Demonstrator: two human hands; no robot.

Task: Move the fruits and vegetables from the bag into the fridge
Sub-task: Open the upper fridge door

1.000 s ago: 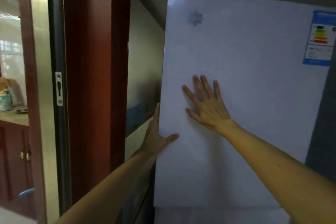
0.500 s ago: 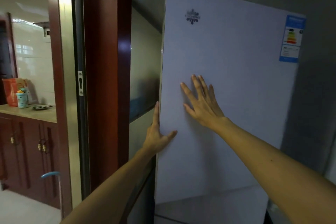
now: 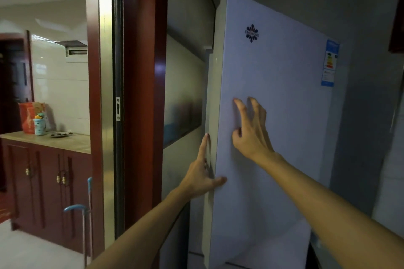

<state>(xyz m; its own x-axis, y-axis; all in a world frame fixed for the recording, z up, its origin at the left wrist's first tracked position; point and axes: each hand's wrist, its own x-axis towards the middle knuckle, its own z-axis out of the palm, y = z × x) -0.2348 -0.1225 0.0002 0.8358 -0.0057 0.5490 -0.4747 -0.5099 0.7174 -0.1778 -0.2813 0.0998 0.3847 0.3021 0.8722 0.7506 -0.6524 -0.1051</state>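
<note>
Fridge door (image 3: 279,137) stands upright, long axis vertical, front facing right of us, left edge swung slightly out. Left hand (image 3: 201,177): fingers straight along that edge, thumb on the front face. Right hand (image 3: 251,133): fingers spread and bent, tips on the face, holding nothing. Red door frame (image 3: 142,94) stands just left. Bag (image 3: 28,116) sits well away on the kitchen tabletop (image 3: 72,143), cup (image 3: 39,125) beside it.

we found the fridge door (image 3: 273,148) smooth with a faint satin gloss, its label (image 3: 330,63) a shiny printed sticker. the door frame (image 3: 142,72) was dark red lacquered wood, glossy, with a metal strike plate (image 3: 118,109). the wall tiles (image 3: 59,85) looked glazed, the cabinet (image 3: 43,181) polished wood.
</note>
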